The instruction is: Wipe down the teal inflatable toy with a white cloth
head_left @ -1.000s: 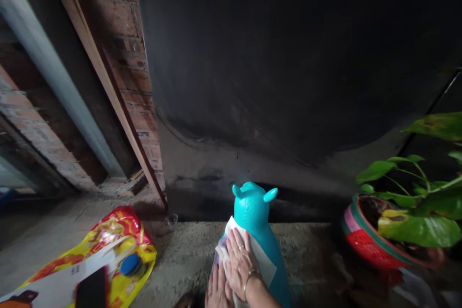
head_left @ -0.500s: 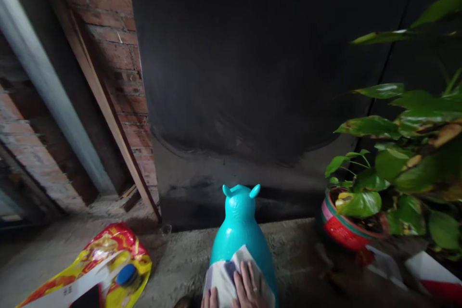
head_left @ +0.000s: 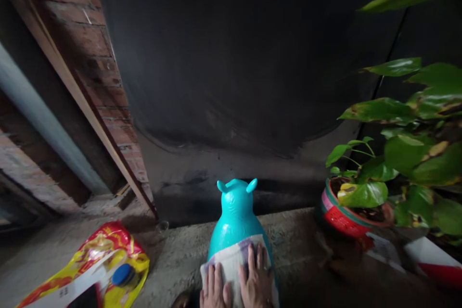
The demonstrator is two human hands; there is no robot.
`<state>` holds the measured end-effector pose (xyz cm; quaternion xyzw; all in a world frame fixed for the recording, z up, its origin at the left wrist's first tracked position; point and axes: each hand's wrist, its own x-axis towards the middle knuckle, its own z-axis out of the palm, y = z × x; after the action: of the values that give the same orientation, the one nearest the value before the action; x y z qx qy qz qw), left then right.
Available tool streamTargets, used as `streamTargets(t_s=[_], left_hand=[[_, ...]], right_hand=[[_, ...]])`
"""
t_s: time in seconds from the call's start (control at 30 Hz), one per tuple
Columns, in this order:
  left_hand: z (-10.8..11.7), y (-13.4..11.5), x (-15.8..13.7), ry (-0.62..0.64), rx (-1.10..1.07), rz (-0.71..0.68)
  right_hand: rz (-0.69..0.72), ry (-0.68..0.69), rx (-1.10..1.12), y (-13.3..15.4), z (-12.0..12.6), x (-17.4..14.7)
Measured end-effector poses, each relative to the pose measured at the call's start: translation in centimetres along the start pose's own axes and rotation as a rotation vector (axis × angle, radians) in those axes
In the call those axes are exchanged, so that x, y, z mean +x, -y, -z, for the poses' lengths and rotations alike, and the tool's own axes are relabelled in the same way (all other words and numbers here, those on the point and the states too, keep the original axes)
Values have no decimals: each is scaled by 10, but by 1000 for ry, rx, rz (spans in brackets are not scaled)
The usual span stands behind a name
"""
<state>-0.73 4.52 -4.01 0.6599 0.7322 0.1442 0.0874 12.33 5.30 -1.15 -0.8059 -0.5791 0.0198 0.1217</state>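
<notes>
Bare hands, a ring on one right finger.

Both hands now lie flat side by side on the cloth. The left hand shows more than half a second ago. The right hand sits lower on the teal toy than a second ago.

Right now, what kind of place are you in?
Probably a rough back corner or yard of a house. There's a bare brick wall, a concrete floor and a potted plant. Both hands press a cloth on a blue toy.
</notes>
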Motion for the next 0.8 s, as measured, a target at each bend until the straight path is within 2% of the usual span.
streamTargets(t_s=[0.1, 0.23, 0.4, 0.5, 0.6, 0.7, 0.8], left_hand=[[16, -14, 27, 103, -37, -33], [26, -32, 56, 120, -75, -29], [24, -35, 72, 134, -22, -46], [23, -31, 73, 169, -12, -60], [25, -27, 65, 102, -44, -53], [26, -23, 42, 48, -34, -52], [27, -20, 10, 29, -20, -71]], right_hand=[[14, 53, -21, 2, 6, 35], [32, 66, -16, 0, 1, 70], [65, -7, -38, 0, -19, 84], [41, -58, -29, 3, -28, 78], [-38, -133, -17, 4, -33, 60], [-35, -218, -10, 0, -34, 27], [-27, -246, -6, -10, -26, -12]])
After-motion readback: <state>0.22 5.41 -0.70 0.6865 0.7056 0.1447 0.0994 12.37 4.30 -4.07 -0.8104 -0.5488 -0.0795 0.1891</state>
